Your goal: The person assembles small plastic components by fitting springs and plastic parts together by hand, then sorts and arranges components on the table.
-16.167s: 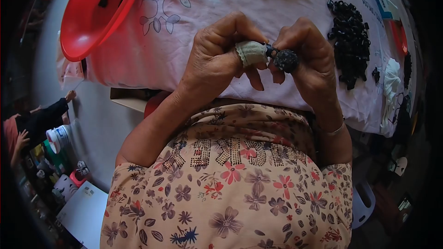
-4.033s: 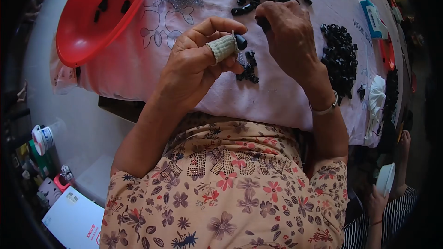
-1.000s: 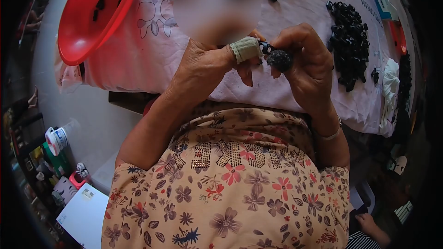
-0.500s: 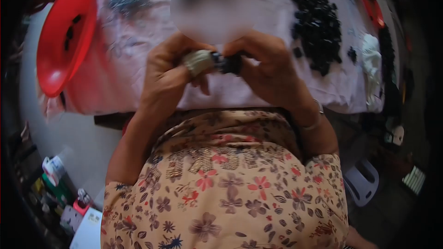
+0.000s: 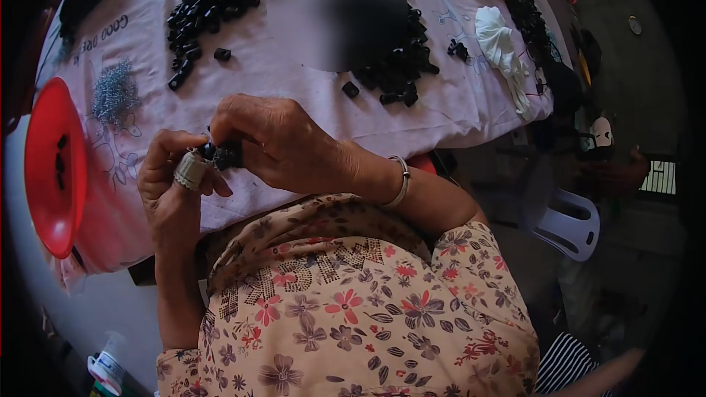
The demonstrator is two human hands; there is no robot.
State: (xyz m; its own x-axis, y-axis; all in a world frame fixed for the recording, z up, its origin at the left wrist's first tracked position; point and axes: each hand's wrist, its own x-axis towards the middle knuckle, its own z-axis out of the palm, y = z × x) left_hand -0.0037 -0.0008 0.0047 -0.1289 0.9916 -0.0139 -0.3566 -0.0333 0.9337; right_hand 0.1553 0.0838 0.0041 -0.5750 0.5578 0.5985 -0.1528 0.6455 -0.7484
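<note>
My left hand (image 5: 176, 173), with a pale ribbed sleeve (image 5: 190, 170) on one digit, pinches a small black part (image 5: 207, 151). My right hand (image 5: 268, 143) meets it from the right, its fingers closed on a dark, rough-looking round knob (image 5: 228, 155) that touches the black part. Fine details between the fingertips are too small to tell. Beyond the hands, a heap of black parts (image 5: 213, 1) lies on the pink cloth (image 5: 294, 95), with one loose black piece (image 5: 222, 54) beside it. A heap of small silvery pieces (image 5: 115, 93) lies at the left.
The red bowl (image 5: 55, 169) at the left holds several black pieces. A second black heap (image 5: 412, 66) is partly under a blurred patch. White cloth (image 5: 500, 48) lies at the right. Off the table stand a plastic chair (image 5: 570, 224) and a person's arm beside striped fabric (image 5: 566, 364).
The view has swung to the right, so the hands and red bowl appear further left and lower. Both hands remain together at the black part and the knob.
</note>
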